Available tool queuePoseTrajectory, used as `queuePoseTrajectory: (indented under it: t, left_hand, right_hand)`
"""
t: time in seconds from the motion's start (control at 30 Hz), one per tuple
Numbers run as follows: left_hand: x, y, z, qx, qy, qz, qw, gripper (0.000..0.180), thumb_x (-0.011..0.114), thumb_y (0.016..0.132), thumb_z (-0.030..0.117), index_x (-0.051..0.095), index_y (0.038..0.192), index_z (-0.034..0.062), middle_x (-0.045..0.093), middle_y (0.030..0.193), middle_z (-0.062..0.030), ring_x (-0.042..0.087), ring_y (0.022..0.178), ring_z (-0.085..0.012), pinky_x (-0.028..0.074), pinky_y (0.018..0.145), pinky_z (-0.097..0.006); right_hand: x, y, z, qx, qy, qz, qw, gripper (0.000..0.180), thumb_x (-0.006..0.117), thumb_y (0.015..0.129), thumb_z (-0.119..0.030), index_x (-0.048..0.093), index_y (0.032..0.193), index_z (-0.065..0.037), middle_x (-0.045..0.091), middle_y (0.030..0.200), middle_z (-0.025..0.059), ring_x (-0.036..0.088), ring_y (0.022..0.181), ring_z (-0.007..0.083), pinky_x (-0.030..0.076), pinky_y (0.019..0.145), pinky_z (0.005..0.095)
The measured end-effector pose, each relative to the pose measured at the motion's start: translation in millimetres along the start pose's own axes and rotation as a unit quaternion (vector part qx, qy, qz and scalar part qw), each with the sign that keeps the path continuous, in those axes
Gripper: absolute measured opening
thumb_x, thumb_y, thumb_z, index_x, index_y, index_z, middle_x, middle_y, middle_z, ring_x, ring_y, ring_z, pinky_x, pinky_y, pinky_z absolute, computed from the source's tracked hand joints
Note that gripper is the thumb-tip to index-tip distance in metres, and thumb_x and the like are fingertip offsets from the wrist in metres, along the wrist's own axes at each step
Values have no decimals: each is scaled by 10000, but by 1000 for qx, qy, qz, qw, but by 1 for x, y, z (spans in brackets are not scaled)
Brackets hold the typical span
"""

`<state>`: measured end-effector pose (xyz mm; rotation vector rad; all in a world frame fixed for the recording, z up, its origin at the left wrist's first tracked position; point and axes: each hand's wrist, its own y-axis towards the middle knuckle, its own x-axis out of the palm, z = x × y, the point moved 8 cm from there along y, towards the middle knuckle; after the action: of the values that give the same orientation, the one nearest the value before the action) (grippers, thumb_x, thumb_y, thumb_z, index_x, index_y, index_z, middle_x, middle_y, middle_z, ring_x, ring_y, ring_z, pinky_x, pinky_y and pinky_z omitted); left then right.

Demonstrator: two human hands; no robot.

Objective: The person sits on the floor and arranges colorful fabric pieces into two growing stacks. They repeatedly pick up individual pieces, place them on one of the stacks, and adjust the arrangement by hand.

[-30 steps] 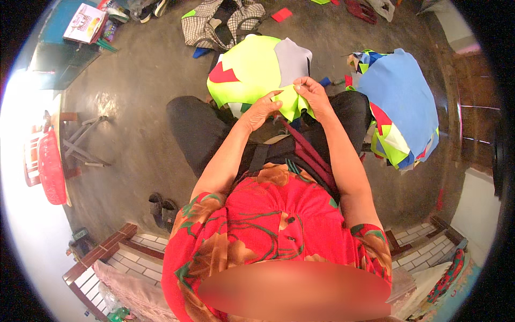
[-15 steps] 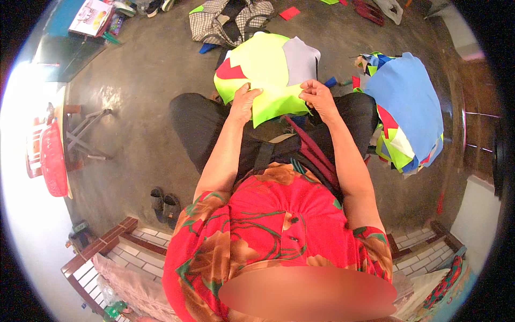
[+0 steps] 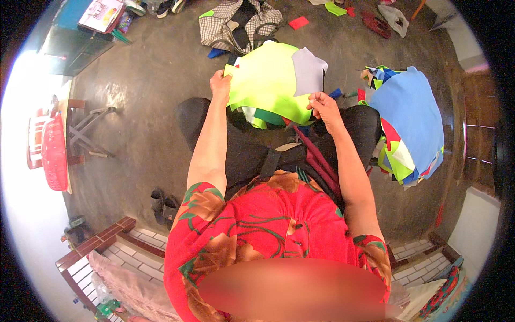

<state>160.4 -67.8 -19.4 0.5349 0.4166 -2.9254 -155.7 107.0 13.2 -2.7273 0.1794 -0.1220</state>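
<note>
Cloth gripped at two edges, seen from above. The left hand, thumb pressed toward fingers, is closed on the upper left edge of a yellow-green cloth. The right hand is nearly closed, its fingertips gathered at the lower right edge, just beside the corner. The cloth lies spread over other fabric between and beyond the left knee and the right knee. Its right edge adjoins a grey piece (whether joined or merely overlapping cannot be told). Below its lower edge, green fabric shows.

Room around the hands: to the left, grey floor extends from the left hand to the crossed legs of a stand. On the right, a narrower strip separates the right hand from a pile topped by a blue cloth, which stands near the right knee. Beyond the far edge, a checked bag sits just behind the cloth, limiting that side; a red scrap lies to its right.
</note>
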Motion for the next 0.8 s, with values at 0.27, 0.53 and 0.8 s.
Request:
queuePoseTrajectory:
  t: [0.27, 0.53, 0.8]
  left_hand:
    - [-7, 12, -70, -160, -466, 96, 865, 269, 463, 855, 61, 475, 1113, -16, 568, 977, -171, 593, 836, -318, 510, 727, -436]
    - [25, -23, -81, -259, -437, -22, 861, 378, 227, 913, 186, 354, 1176, -54, 460, 1170, -235, 527, 1042, -391, 496, 796, -526]
    - [39, -51, -74, -212, -447, -14, 869, 400, 243, 908, 250, 374, 1184, -9, 469, 1130, -210, 512, 1069, -391, 511, 756, -486]
  right_hand:
    - [4, 0, 0, 7, -8, -5, 1000, 113, 552, 838, -169, 557, 909, -82, 584, 724, 10, 448, 537, 57, 352, 490, 195]
    - [2, 2, 3, 3, -7, -12, 1000, 126, 562, 841, -200, 561, 896, -86, 582, 715, 10, 447, 527, 56, 348, 469, 189]
    - [1, 0, 2, 2, -10, -11, 1000, 129, 562, 825, -179, 566, 912, -84, 588, 714, 14, 454, 526, 56, 350, 470, 193]
